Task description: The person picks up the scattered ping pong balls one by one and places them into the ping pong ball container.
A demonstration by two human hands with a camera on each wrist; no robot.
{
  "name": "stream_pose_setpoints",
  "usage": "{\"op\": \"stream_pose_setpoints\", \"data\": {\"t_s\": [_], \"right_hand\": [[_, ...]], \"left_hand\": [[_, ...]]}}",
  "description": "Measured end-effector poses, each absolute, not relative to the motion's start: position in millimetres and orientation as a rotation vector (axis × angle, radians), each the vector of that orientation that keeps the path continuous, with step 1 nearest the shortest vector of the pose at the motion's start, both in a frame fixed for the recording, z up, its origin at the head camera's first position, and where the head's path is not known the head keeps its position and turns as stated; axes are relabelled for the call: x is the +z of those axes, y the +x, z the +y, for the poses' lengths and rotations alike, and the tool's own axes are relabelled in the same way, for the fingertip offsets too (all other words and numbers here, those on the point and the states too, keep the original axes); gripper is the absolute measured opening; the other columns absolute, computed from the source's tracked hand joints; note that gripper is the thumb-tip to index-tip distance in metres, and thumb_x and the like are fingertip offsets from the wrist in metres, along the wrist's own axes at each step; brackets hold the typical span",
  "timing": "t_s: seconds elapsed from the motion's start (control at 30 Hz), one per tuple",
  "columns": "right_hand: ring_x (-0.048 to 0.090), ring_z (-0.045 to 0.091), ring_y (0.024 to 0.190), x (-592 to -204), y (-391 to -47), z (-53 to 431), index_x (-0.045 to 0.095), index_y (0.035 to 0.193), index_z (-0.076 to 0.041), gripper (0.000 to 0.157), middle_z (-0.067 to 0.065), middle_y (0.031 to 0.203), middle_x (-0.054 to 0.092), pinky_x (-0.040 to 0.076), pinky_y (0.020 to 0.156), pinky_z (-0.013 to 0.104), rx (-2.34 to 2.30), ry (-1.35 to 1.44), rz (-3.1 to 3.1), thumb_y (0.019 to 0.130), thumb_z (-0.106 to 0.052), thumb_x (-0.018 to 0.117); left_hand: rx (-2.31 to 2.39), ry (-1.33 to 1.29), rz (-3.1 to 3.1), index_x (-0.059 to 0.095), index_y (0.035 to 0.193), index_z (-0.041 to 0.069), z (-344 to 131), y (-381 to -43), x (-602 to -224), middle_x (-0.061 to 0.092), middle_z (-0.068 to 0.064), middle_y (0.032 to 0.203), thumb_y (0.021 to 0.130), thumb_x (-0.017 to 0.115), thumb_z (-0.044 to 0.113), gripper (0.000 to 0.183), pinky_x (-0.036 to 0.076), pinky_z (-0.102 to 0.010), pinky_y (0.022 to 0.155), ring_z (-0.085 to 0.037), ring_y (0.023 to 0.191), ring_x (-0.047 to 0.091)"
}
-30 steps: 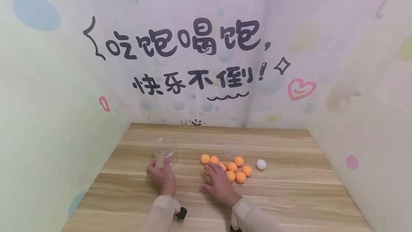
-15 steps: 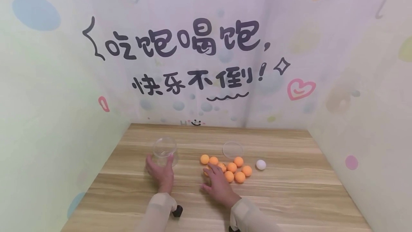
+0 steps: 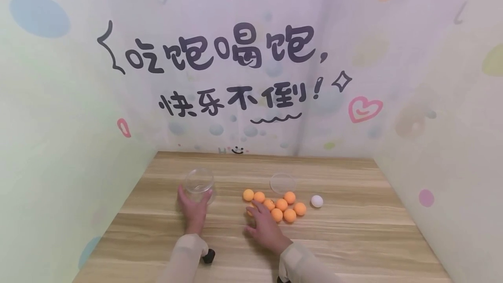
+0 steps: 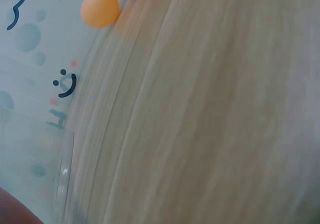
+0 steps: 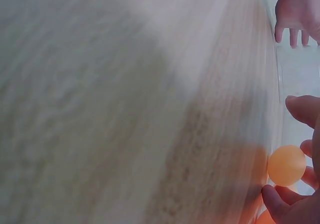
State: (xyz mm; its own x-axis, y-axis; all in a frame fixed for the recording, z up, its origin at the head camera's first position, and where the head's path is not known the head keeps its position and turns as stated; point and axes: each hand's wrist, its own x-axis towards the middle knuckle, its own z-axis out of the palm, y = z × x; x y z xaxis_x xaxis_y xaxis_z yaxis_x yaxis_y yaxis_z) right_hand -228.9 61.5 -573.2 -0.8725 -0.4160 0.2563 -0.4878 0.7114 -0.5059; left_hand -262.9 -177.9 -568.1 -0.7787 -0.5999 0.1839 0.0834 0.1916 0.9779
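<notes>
In the head view, my left hand (image 3: 194, 211) is at the near side of a clear round plastic jar (image 3: 199, 181), fingers around its left and thumb at its right. The jar stands upright with no lid on. My right hand (image 3: 267, 228) rests at the left side of a cluster of orange ping-pong balls (image 3: 289, 215), its fingers partly covering one ball (image 3: 250, 210). In the right wrist view, an orange ball (image 5: 286, 165) lies within the fingers, with the thumb apart from it. The left wrist view shows the jar's edge (image 4: 64, 176) and an orange ball (image 4: 100, 9).
A white ball (image 3: 317, 201) lies alone to the right of the orange ones. Behind the cluster a clear round lid (image 3: 283, 182) lies flat on the wooden table (image 3: 346, 248). Walls with printed writing enclose the table at the back and both sides.
My left hand has turned and moved slightly left and forward, from beside the jar's near wall to having thumb and fingers around it. The right hand and the balls have stayed almost still.
</notes>
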Motion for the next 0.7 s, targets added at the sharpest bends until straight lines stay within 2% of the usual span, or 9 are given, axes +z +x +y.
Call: {"op": "stream_pose_setpoints", "data": {"t_s": [0.3,0.7], "right_hand": [[0.045,0.032,0.129,-571.5,-227.5,61.5,0.059,0.129,-0.009,0.054,0.016,0.143,0.046,0.041,0.103,0.047,0.856,0.779,-2.777,0.082,-0.025,0.079],[0.055,0.029,0.118,-576.5,-224.5,64.7,0.066,0.116,-0.01,0.045,0.013,0.128,0.057,0.046,0.098,0.043,0.823,0.88,-2.619,0.074,-0.003,0.08]], "left_hand": [[-1.705,0.434,-1.957,0.014,0.156,0.017,-187.2,-264.4,-566.3,0.018,-0.018,0.156,0.072,0.086,0.024,0.111,0.017,-0.062,0.111,-0.043,0.14,0.018],[-1.67,0.408,-1.928,0.018,0.153,0.008,-188.2,-264.3,-568.7,0.023,-0.023,0.152,0.073,0.086,0.017,0.105,0.018,-0.058,0.112,-0.044,0.138,0.023]]}}
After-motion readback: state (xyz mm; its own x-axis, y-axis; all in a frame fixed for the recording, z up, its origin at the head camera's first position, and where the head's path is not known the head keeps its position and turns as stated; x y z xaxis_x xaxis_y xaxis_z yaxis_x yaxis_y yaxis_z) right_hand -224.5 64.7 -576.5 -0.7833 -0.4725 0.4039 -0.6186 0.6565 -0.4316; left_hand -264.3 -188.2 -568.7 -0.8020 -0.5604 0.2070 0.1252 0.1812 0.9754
